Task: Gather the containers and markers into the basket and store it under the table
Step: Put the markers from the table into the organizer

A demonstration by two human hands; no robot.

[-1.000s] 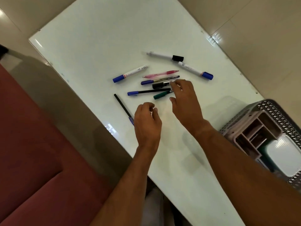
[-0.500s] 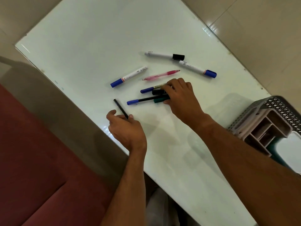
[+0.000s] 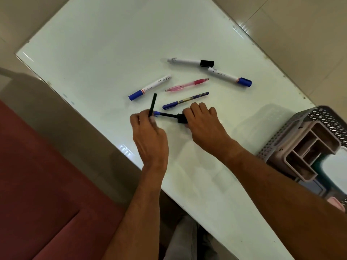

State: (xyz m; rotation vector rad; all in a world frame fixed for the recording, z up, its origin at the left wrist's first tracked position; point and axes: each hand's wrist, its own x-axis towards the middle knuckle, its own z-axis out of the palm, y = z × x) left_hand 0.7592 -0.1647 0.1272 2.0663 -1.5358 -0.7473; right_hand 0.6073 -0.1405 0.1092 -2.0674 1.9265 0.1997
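My left hand (image 3: 150, 136) pinches a thin black pen (image 3: 152, 105) that points up and away above the white table (image 3: 93, 44). My right hand (image 3: 203, 126) is closed on a bundle of pens: a black marker cap (image 3: 181, 118) and a blue-capped black pen (image 3: 163, 114) stick out to its left. Loose on the table lie a dark blue pen (image 3: 185, 100), a pink pen (image 3: 187, 85), two white markers with blue caps (image 3: 149, 88) (image 3: 230, 77) and a white marker with a black cap (image 3: 190, 62).
A grey perforated basket (image 3: 293, 128) stands at the table's right edge with a pink divided container (image 3: 309, 152) and a teal container with a white lid (image 3: 332, 166) in it. A red sofa (image 3: 37, 184) is at the left, below the table's near edge.
My left hand picked the thin black pen off the table and raised it. My right hand closed on the black marker, green pen and blue-capped pen and drew them toward me.
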